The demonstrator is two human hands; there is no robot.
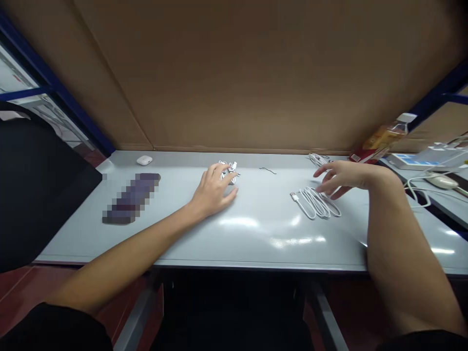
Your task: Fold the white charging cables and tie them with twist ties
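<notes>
My left hand lies on the grey table, its fingers curled over a small tangle of white earphone cable that they partly hide. My right hand is spread open above the table, holding nothing. It is just beyond and to the right of a coiled white USB cable, with its metal plug at the left end. Another white cable bundle lies by the back edge, partly behind my right fingers.
A thin dark wire lies on the table's middle, and a white earbud case sits at the back left beside a pixelated dark object. A cardboard wall rises behind. A plastic bottle, a white mouse and a box stand right.
</notes>
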